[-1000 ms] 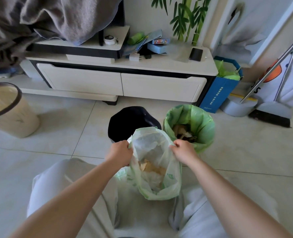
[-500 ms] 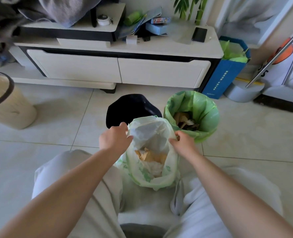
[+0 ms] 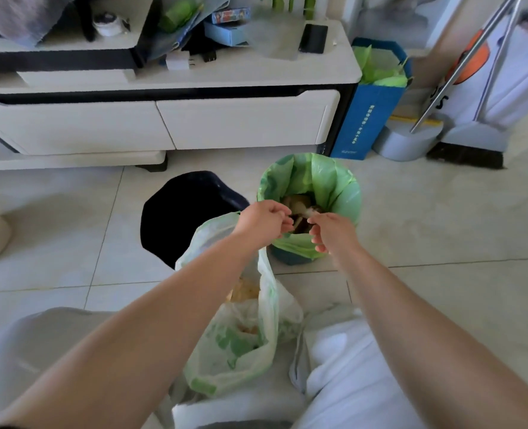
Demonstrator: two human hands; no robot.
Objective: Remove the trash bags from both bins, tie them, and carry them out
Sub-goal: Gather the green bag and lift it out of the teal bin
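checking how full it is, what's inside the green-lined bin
Brown scraps show low in the green liner. The left hand and right hand cover the opening's near part, hiding the rest.

Pale glossy floor tiles [image 3: 442,227], grey grout lines. Low white TV cabinet [image 3: 244,125], two drawers, cluttered top. Blue paper bag [image 3: 368,119] beside it; broom [image 3: 464,154] nearby.

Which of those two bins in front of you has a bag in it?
The right-hand bin: a green bag lines it, folded over its rim, with trash inside. The black bin beside it is bare.
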